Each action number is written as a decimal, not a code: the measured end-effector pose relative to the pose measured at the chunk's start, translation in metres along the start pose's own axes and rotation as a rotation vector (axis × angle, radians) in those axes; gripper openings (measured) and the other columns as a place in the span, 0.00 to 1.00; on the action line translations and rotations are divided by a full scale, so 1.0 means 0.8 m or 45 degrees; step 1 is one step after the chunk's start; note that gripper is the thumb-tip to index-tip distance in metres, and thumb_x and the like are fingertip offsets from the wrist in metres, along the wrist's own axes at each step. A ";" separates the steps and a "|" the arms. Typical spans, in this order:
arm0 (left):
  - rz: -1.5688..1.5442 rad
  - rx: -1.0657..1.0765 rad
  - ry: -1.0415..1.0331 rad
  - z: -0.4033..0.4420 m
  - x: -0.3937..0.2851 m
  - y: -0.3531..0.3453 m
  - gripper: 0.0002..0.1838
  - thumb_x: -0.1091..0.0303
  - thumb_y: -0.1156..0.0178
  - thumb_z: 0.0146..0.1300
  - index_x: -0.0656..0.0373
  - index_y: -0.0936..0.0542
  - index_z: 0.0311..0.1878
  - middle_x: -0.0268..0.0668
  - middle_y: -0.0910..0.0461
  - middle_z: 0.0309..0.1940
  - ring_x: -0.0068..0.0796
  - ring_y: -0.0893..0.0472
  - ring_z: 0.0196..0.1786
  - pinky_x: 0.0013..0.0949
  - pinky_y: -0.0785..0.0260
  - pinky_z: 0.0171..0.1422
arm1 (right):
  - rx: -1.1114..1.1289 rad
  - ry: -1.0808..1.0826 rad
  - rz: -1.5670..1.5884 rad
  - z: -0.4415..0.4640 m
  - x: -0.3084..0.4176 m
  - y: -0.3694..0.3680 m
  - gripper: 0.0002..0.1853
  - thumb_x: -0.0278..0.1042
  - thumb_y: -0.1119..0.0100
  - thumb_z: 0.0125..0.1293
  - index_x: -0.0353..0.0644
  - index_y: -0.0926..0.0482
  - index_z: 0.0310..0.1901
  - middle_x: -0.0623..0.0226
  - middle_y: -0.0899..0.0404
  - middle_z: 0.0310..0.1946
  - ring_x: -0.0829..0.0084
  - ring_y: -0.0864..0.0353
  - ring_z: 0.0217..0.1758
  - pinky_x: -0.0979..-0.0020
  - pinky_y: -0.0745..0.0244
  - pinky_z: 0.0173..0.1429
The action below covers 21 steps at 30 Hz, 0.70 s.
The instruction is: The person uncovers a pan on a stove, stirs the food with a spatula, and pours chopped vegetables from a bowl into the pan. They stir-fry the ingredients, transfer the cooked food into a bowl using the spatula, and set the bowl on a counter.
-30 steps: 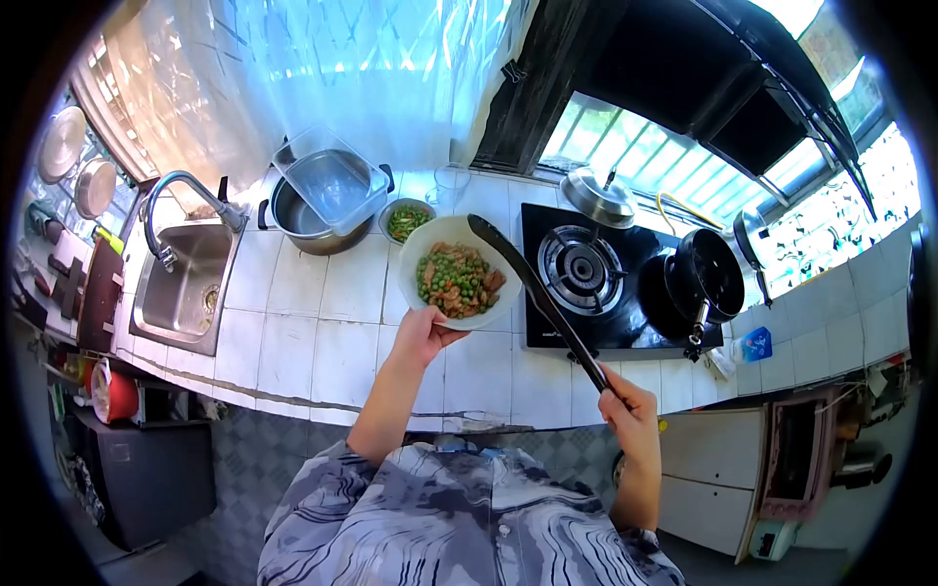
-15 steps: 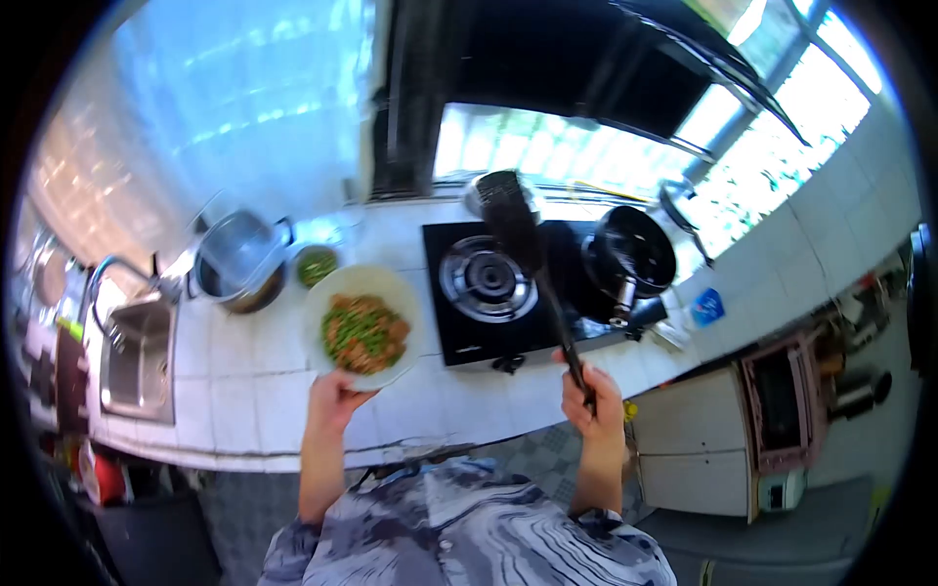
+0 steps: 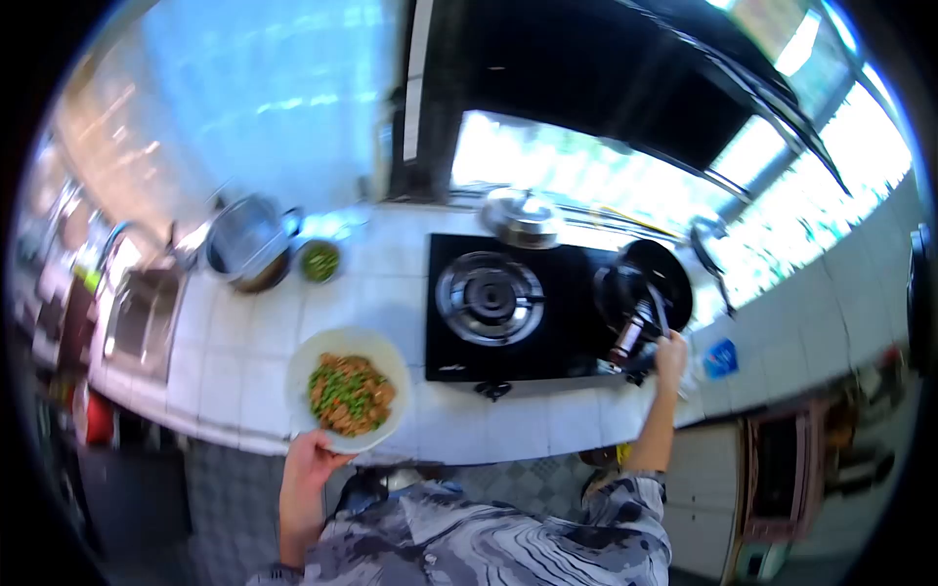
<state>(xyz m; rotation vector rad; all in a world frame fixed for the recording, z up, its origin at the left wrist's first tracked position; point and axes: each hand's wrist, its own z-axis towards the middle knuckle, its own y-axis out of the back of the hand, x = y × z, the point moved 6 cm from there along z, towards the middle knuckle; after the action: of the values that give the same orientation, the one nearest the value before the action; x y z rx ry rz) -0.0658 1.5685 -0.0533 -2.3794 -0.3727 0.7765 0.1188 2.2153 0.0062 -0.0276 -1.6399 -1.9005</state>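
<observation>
My left hand grips the near rim of a pale plate, held near the counter's front edge. On the plate lies a heap of browned pieces with chopped green bits. My right hand is closed round the handle of a dark spatula. The spatula's head reaches down into a black pan on the right side of the stove, and its tip is hard to make out. The pan's own handle points toward me, just left of my right hand.
A black gas stove has its left burner uncovered. Behind it stands a metal lidded pot. Left are a pot, a small bowl of greens and a sink. A blue packet lies right.
My right hand has moved right and lowered the spatula from in front of the left burner into the pan. My left hand has brought the plate closer to me and slightly left.
</observation>
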 end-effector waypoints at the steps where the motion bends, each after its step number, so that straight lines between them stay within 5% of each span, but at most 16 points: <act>1: 0.001 -0.095 -0.028 -0.005 0.001 0.007 0.29 0.77 0.54 0.43 0.76 0.38 0.54 0.53 0.32 0.53 0.54 0.28 0.53 0.55 0.29 0.51 | 0.023 -0.003 -0.019 -0.004 0.018 0.009 0.22 0.37 0.55 0.52 0.32 0.25 0.46 0.47 0.25 0.44 0.53 0.27 0.49 0.60 0.36 0.56; 4: -0.088 -0.079 -0.097 -0.028 -0.001 0.011 0.29 0.80 0.54 0.43 0.74 0.39 0.55 0.53 0.32 0.53 0.54 0.27 0.52 0.57 0.29 0.51 | -0.010 0.108 0.011 0.025 -0.027 -0.020 0.23 0.39 0.53 0.52 0.29 0.26 0.45 0.45 0.24 0.41 0.50 0.25 0.46 0.59 0.33 0.53; 7: 0.000 -0.069 -0.226 -0.059 -0.017 0.016 0.31 0.78 0.55 0.44 0.72 0.40 0.58 0.52 0.31 0.53 0.50 0.26 0.52 0.54 0.28 0.52 | -0.284 0.121 -0.605 0.037 -0.055 -0.022 0.26 0.45 0.48 0.55 0.31 0.28 0.50 0.45 0.24 0.40 0.49 0.25 0.43 0.56 0.31 0.50; 9: -0.056 -0.058 -0.261 -0.076 -0.027 0.032 0.31 0.78 0.55 0.44 0.72 0.41 0.58 0.53 0.31 0.53 0.51 0.26 0.51 0.54 0.28 0.51 | -0.723 -0.039 -0.253 -0.055 0.070 0.070 0.26 0.44 0.46 0.56 0.33 0.29 0.52 0.45 0.26 0.41 0.49 0.27 0.45 0.56 0.32 0.52; 13: -0.113 -0.061 -0.383 -0.117 -0.049 0.072 0.32 0.80 0.55 0.44 0.72 0.41 0.58 0.54 0.31 0.52 0.53 0.24 0.49 0.54 0.26 0.48 | -1.071 0.383 0.082 -0.171 0.235 0.103 0.21 0.36 0.46 0.59 0.35 0.29 0.52 0.51 0.29 0.46 0.54 0.30 0.48 0.58 0.35 0.54; 16: -0.217 -0.079 -0.446 -0.162 -0.073 0.125 0.31 0.82 0.56 0.43 0.71 0.40 0.58 0.54 0.30 0.51 0.52 0.23 0.47 0.52 0.25 0.46 | -0.950 0.645 0.519 -0.267 0.366 0.087 0.19 0.32 0.47 0.61 0.37 0.31 0.54 0.54 0.31 0.47 0.60 0.31 0.47 0.65 0.33 0.51; 21: -0.336 -0.110 -0.599 -0.263 -0.105 0.258 0.32 0.80 0.55 0.43 0.73 0.40 0.58 0.54 0.30 0.51 0.52 0.23 0.46 0.53 0.25 0.46 | -0.180 0.671 1.253 -0.463 0.553 0.016 0.19 0.27 0.49 0.61 0.36 0.33 0.55 0.60 0.34 0.51 0.69 0.32 0.49 0.70 0.35 0.51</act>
<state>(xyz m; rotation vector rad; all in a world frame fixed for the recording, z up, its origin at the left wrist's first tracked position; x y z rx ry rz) 0.0120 1.2757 -0.0083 -2.1430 -0.9078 1.2070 -0.0952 1.6896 0.1102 -0.3045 -0.8611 -1.1095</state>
